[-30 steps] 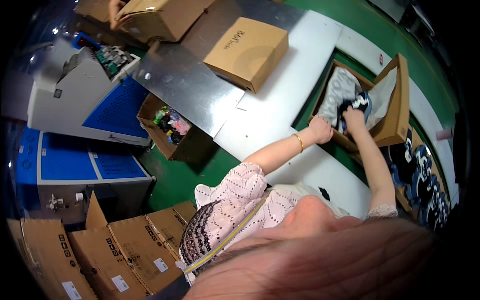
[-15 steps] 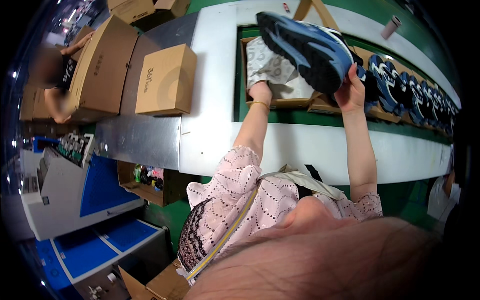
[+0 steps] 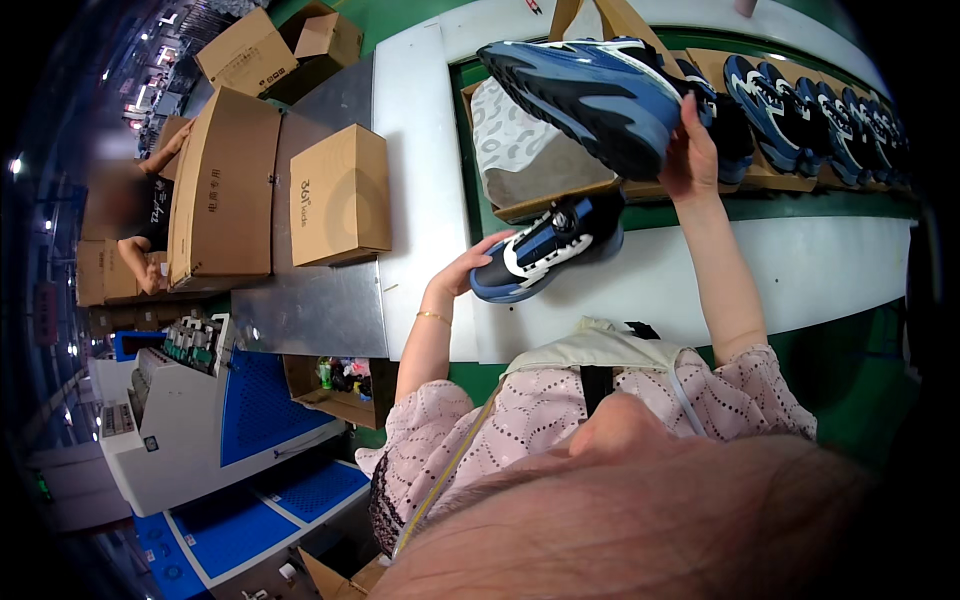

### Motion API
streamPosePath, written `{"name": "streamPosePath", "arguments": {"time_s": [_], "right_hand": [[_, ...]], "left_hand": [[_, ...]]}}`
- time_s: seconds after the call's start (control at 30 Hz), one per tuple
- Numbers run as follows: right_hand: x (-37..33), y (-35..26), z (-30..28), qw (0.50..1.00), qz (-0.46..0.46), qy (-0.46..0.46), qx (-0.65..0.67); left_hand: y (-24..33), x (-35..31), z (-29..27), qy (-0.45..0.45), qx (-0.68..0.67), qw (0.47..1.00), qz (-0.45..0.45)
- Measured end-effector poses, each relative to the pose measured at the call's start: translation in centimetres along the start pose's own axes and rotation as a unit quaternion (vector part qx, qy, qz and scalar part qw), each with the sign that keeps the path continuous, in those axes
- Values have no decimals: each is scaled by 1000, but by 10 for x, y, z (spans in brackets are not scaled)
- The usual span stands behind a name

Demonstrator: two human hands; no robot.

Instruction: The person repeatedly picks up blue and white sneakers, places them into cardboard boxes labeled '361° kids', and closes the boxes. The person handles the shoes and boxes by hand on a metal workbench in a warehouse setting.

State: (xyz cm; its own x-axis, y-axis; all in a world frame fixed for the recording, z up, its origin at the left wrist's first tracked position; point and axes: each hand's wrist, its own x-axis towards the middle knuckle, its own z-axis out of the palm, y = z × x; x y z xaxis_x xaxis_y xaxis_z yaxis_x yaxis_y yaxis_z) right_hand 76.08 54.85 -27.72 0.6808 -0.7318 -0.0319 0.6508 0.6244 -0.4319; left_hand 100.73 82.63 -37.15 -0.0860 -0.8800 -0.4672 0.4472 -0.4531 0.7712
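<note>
My right hand (image 3: 692,152) grips a blue and black sneaker (image 3: 590,100) by its heel, with the dark sole turned toward me and the toe pointing left. Its mate, another blue and black sneaker (image 3: 550,245) with white laces, is held at the toe by my left hand (image 3: 468,268), low over the white table edge. Behind both lies an open shoe box (image 3: 560,203) with patterned white wrapping paper (image 3: 515,140) inside; the raised sneaker hides part of it.
A row of similar sneakers (image 3: 770,115) in boxes runs off to the right. A closed brown carton (image 3: 340,195) stands on the metal surface (image 3: 315,310) at left. Beyond it, a person handles a large carton (image 3: 225,190). A white and blue machine (image 3: 190,430) stands at lower left.
My left hand has come out of the shoe box and moved toward me, now with the second sneaker. My right hand still holds the first sneaker up. The head view has shifted.
</note>
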Motion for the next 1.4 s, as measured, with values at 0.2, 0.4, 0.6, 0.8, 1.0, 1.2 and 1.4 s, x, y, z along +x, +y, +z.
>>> {"name": "streamPosePath", "arguments": {"time_s": [0.2, 0.4, 0.6, 0.8, 1.0, 1.2, 1.4], "right_hand": [[-48, -80, -27, 975, -155, -156, 36], [-30, -72, -21, 927, -290, 234, -51], [33, 25, -36, 671, -266, -132, -679], [-6, 69, -11, 573, -242, -164, -766], [-114, 146, -33, 473, 42, -550, -687], [-132, 154, -37, 360, 140, -497, -777], [-132, 130, -29, 528, -11, -388, -755]], "left_hand": [[41, 40, -9, 393, 592, 681, 178], [42, 176, -11, 184, 525, 824, 106], [14, 95, -25, 319, 748, 542, 212], [15, -83, -123, 683, 535, 458, 193], [-1, -140, -243, 667, -122, 724, 125], [-5, -87, -246, 544, -276, 727, 316], [-13, 4, -146, 560, -215, 721, 347]]}}
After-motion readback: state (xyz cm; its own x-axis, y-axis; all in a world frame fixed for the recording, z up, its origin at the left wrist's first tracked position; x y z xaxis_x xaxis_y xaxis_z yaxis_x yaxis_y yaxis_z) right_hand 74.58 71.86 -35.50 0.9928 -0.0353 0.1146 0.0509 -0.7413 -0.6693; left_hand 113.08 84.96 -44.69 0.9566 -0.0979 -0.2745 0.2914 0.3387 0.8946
